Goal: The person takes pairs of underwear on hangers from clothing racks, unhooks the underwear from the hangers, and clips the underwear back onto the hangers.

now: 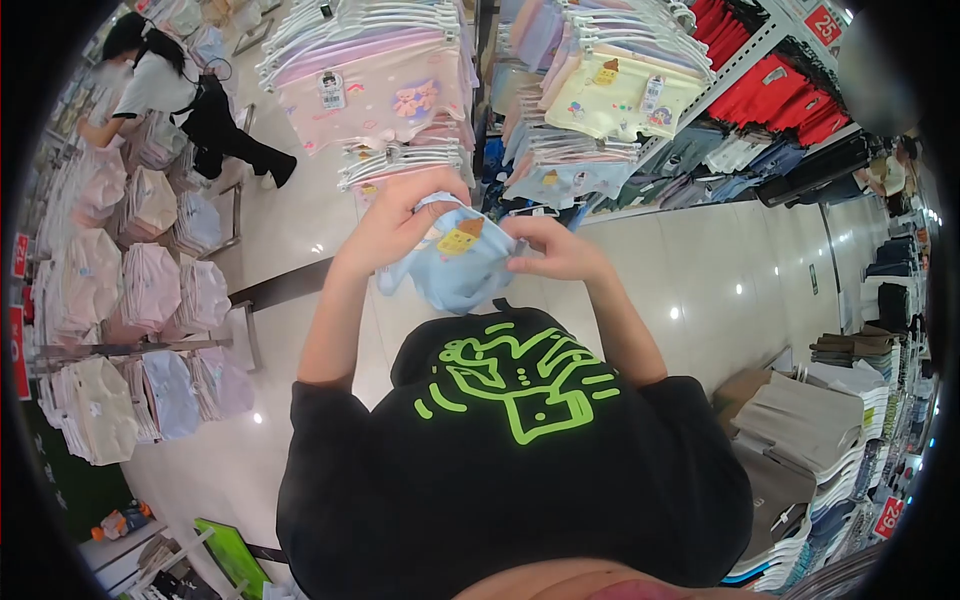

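Observation:
A pair of light blue underpants (465,265) with a yellow cartoon print hangs bunched between my two hands in front of my chest. My left hand (412,215) is closed on its upper left edge. On the other side, my right hand (555,248) pinches the upper right edge between thumb and fingers. Just beyond my hands, more printed underpants hang on white hangers: a pink pair (375,100) leads the left rack and a yellow pair (620,95) leads the right one. A lower blue pair (570,180) hangs close to my right hand.
Racks of pale garments (95,285) stand along the left, where a person (170,95) in a white top reaches into them. Red clothes (775,95) hang at the upper right. Grey-brown garments (800,420) on hangers stand near my right side. Shiny floor tiles (720,270) lie between.

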A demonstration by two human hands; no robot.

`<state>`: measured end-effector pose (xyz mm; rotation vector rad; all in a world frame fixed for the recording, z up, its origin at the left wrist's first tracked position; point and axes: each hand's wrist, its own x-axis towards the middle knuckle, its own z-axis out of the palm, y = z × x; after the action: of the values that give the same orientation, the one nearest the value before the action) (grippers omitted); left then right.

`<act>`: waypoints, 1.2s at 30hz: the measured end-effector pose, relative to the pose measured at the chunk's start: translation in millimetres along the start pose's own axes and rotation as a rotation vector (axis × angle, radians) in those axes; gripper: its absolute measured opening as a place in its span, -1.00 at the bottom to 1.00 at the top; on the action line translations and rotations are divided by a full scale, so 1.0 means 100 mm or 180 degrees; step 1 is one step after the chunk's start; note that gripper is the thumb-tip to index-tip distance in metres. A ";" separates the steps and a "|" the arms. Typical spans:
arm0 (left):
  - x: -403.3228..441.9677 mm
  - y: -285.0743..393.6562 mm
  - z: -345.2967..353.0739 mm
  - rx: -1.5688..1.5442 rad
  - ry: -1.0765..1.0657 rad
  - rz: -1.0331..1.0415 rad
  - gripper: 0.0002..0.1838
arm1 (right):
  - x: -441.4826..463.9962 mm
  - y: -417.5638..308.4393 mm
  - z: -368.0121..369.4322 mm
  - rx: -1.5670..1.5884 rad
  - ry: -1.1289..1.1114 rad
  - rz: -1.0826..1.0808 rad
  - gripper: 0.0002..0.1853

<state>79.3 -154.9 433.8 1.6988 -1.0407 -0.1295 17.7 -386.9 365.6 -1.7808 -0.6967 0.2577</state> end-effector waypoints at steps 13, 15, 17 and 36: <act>-0.38 -0.10 -0.71 0.0376 0.0742 -0.0094 -0.93 | -0.24 0.34 0.18 -0.0400 -0.0057 0.0222 -0.81; -0.42 -0.05 -0.78 0.0760 0.0244 -0.0027 -0.95 | -0.28 0.29 0.08 -0.1487 0.0667 0.0049 -0.82; -0.47 -0.03 -0.80 0.0974 -0.0070 -0.0052 -0.94 | -0.33 0.16 -0.08 -0.1949 0.1025 -0.0046 -0.82; -0.68 0.09 -0.55 0.2091 -0.1253 0.0091 -0.62 | -0.53 -0.46 -0.40 -0.2116 0.2464 -0.0287 -0.85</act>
<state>63.2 -68.3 436.4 2.3058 -1.5114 -0.1123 -19.4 -441.2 412.1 -2.2330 -0.2959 -0.7805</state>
